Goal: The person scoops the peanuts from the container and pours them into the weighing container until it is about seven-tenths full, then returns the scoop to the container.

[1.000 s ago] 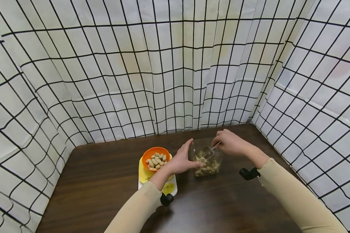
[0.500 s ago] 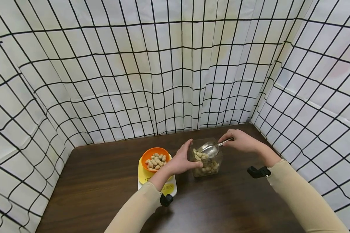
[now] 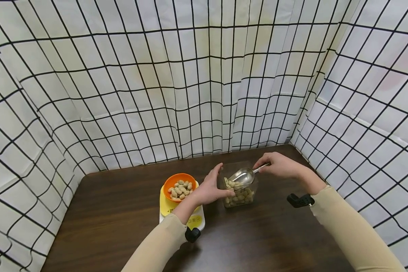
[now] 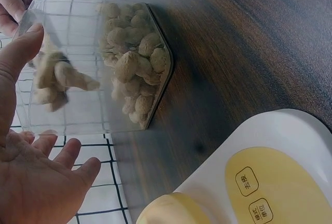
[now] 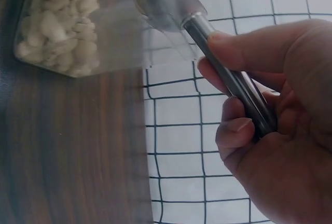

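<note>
A metal scoop with several peanuts at its mouth is tilted inside a clear plastic container. My right hand grips the scoop's handle, thumb on one side and fingers curled round the other. More peanuts fill the container's lower part. My left hand holds the container from its left side, with the thumb across the near wall and the fingers spread towards the back. To the left, an orange bowl of peanuts sits on a yellow and white kitchen scale.
The dark wooden table carries the scale and container. A white curtain with a black grid closes off the back and both sides. My left forearm crosses over the scale's right side. A black strap device is on my right wrist.
My right hand has drawn back to the right, tipping the scoop so that its bowl shows more, with peanuts now at its mouth. The left hand stays on the container.
</note>
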`<state>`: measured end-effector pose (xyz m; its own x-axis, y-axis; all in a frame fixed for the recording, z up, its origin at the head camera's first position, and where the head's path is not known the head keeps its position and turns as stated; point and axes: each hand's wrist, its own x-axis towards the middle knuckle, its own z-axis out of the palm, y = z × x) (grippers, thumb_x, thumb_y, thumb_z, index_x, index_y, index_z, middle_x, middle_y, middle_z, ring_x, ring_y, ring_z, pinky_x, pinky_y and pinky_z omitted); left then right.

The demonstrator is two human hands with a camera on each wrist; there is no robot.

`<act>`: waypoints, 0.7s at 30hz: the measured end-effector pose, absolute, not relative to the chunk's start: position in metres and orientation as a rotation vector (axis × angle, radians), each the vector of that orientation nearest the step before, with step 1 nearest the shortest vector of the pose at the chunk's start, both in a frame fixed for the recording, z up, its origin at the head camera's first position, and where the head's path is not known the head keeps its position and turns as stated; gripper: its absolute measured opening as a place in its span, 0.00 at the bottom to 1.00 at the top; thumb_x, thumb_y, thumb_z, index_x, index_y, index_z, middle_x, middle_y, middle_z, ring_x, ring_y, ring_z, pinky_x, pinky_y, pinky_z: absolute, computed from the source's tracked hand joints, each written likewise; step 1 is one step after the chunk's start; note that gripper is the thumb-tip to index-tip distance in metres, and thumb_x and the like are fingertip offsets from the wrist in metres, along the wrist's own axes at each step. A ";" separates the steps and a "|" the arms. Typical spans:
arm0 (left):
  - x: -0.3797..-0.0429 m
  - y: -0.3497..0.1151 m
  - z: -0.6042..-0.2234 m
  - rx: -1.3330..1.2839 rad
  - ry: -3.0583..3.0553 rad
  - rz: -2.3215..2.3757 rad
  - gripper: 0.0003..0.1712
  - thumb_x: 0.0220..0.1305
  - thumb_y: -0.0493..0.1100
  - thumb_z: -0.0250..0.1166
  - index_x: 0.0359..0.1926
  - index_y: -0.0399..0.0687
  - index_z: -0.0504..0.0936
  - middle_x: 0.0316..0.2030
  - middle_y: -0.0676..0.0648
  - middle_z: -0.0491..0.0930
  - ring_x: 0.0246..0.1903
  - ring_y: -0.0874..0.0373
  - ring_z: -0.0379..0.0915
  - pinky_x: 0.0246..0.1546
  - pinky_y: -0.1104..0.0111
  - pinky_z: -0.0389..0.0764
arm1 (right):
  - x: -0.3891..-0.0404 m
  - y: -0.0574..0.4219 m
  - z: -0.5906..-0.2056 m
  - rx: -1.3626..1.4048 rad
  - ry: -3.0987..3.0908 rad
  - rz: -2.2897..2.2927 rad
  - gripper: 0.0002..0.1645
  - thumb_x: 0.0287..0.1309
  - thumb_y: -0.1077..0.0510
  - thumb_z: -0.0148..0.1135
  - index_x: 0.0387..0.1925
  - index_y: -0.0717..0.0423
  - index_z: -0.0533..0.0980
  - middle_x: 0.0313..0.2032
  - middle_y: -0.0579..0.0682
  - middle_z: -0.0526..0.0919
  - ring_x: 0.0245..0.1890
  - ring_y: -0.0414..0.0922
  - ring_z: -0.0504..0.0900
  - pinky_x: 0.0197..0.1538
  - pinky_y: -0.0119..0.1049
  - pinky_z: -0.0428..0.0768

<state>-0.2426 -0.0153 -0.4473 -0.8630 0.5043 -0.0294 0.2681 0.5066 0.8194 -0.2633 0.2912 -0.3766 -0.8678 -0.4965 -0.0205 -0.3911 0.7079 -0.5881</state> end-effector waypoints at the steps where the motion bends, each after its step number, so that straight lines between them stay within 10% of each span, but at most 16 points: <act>1: -0.243 -0.015 -0.448 0.657 2.487 1.286 0.64 0.59 0.58 0.76 0.83 0.59 0.42 0.79 0.46 0.51 0.76 0.45 0.50 0.70 0.45 0.61 | -0.263 0.292 -0.376 -0.714 2.740 -0.875 0.10 0.70 0.55 0.64 0.49 0.45 0.86 0.49 0.47 0.82 0.48 0.46 0.80 0.47 0.47 0.78; 21: -0.243 -0.015 -0.448 0.638 2.492 1.274 0.64 0.59 0.57 0.77 0.83 0.60 0.41 0.79 0.48 0.50 0.75 0.47 0.51 0.70 0.45 0.61 | -0.264 0.299 -0.367 -0.663 2.744 -0.909 0.10 0.69 0.52 0.66 0.48 0.43 0.87 0.53 0.47 0.83 0.53 0.48 0.81 0.52 0.49 0.79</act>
<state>-0.2430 -0.0146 -0.4477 -0.8663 0.4980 -0.0389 0.2602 0.5163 0.8159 -0.2639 0.2990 -0.3673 -0.8855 -0.4639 -0.0256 -0.3568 0.7143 -0.6020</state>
